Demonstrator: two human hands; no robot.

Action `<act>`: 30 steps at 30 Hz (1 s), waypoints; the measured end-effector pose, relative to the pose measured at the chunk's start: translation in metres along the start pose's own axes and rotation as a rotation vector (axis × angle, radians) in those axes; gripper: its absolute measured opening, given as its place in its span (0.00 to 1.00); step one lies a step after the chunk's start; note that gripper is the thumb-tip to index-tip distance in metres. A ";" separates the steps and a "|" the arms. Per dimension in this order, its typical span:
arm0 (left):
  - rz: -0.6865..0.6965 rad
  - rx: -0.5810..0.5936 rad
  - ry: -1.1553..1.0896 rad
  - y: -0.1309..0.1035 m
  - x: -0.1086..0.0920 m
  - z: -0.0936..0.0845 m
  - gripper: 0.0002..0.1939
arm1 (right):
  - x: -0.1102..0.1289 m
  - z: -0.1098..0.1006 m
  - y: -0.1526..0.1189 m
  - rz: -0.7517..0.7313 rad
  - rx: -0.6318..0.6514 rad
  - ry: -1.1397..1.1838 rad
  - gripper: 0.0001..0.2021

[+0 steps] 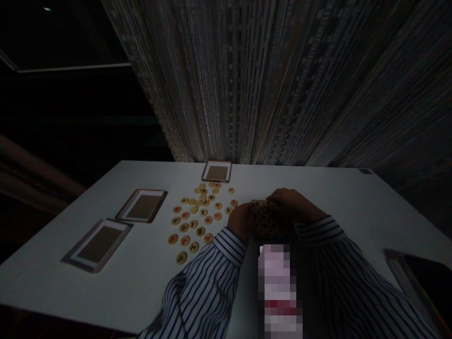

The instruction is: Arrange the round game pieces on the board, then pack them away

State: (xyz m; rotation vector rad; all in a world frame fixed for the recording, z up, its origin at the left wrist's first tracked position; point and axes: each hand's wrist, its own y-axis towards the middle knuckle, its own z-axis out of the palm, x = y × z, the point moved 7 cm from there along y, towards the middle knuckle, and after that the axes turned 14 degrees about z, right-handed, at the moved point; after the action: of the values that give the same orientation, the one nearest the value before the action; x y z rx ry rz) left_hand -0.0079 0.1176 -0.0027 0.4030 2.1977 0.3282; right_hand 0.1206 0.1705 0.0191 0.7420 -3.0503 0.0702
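Note:
A box filled with rows of round wooden Chinese chess pieces stands between my two hands, its lower part in dark shadow. My left hand is closed at the box's left side, its fingertips partly hidden. From the right, my right hand reaches over the far right corner with curled fingers pressed against the rows; what they pinch is hidden. Left of my hands, many loose chess pieces with red or black characters lie spread on the white table. Several show a blank side.
Three shallow framed trays with brown middles lie on the table: one tray at the far edge, another tray at left, a third tray nearer me. A dark object sits at right. A string curtain hangs behind.

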 end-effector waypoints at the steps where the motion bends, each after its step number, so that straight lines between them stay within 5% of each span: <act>1: 0.002 0.005 0.004 0.000 0.000 0.000 0.15 | 0.000 0.000 0.000 -0.003 0.004 -0.003 0.13; 30: -0.003 -0.029 0.087 -0.001 0.002 -0.002 0.14 | -0.002 0.001 -0.001 0.010 0.044 0.010 0.14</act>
State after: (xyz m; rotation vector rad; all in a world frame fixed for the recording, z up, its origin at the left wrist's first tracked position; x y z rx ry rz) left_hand -0.0108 0.1178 -0.0034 0.3759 2.2750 0.3819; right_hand 0.1226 0.1699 0.0184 0.7259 -3.0523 0.1412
